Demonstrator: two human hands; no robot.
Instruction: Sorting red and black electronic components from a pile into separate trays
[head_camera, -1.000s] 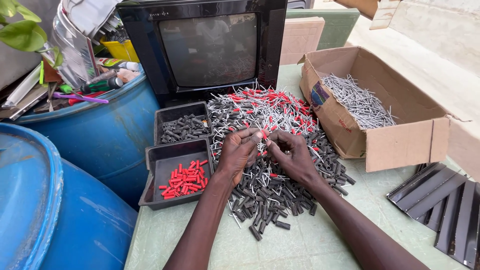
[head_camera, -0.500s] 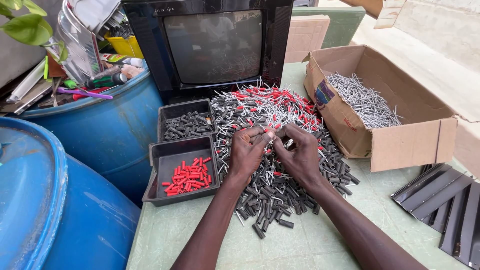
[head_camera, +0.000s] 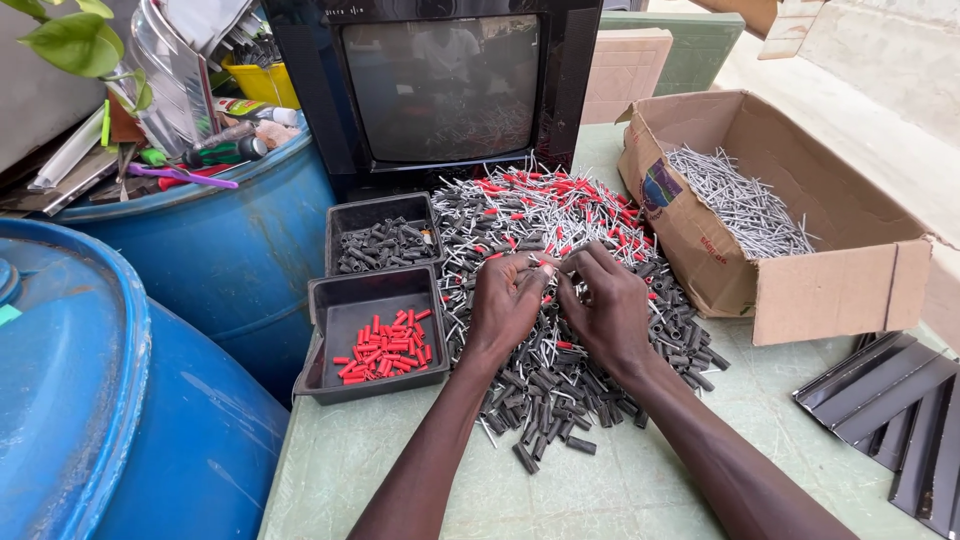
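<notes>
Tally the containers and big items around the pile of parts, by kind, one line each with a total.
Black plastic trays: 2, one holding red sleeves, one holding black sleeves
Cardboard box of metal pins: 1
Blue drums: 2
Television: 1
Total: 6
The left hand and right hand both rest on the pile of parts.

The pile of sleeves (head_camera: 560, 300) looks like matt black and red plastic with shiny metal pins; both trays (head_camera: 325, 345) are smooth black plastic, the box (head_camera: 840, 290) is rough brown cardboard.
</notes>
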